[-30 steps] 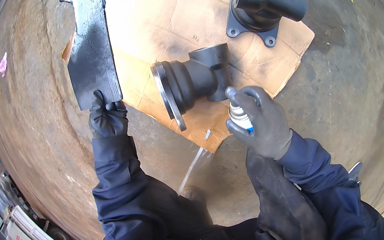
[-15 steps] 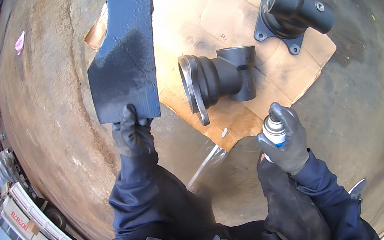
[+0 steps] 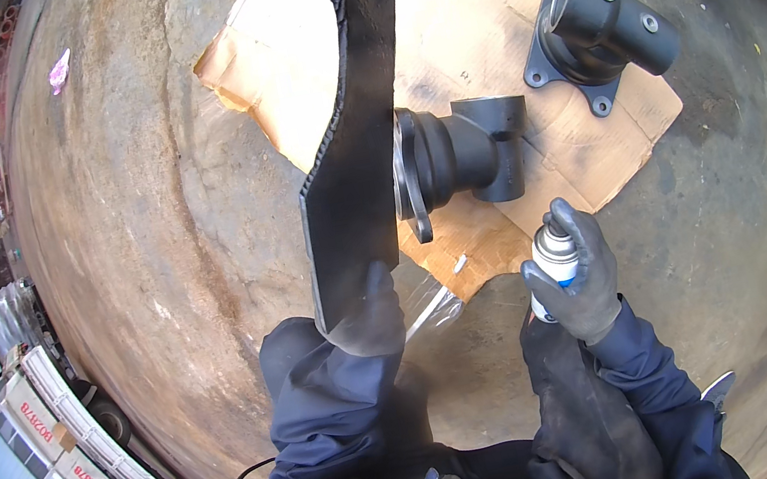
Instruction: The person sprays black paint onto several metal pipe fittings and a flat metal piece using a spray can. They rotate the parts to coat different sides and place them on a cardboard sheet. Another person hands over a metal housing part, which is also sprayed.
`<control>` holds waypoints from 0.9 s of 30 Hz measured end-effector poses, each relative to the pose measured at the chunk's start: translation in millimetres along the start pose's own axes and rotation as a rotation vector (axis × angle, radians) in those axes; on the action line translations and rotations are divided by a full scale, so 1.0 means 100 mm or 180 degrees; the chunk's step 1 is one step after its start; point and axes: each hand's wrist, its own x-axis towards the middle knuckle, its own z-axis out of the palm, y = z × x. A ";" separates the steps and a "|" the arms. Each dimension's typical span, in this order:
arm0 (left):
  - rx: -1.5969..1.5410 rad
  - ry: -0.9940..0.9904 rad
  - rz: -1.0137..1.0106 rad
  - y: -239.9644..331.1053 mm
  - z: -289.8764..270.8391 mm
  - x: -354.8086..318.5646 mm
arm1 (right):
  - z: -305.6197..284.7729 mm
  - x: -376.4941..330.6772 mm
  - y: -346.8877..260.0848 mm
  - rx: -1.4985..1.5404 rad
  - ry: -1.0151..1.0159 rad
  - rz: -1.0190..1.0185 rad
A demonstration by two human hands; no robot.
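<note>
Concrete floor [image 3: 125,212]: near cardboard [image 3: 437,12], black panel [image 3: 352,174] is gripped by left hand [image 3: 375,325], spray can [image 3: 554,253] by right hand [image 3: 590,281]; holding step apparently demands steadiness.

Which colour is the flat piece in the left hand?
Black; the flat piece shows best in the head view.
</note>
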 end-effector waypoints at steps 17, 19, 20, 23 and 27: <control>0.2077 -0.0876 0.1087 0.11 0.16 -0.08 | -0.02 0.25 -0.13 0.0154 -0.0230 -0.0071; 0.1930 -0.0886 0.0960 0.14 0.19 -0.06 | -0.03 0.32 -0.18 0.0234 -0.0239 -0.0080; 0.1897 -0.0916 0.0891 0.15 0.19 -0.05 | -0.05 0.35 -0.20 0.0266 -0.0205 -0.0091; 0.2017 -0.0862 0.0994 0.14 0.15 0.00 | -0.07 0.45 -0.23 0.0283 -0.0037 -0.0186; 0.2260 -0.1145 0.1456 0.06 0.06 0.09 | -0.04 0.46 -0.24 0.0340 -0.0092 -0.0148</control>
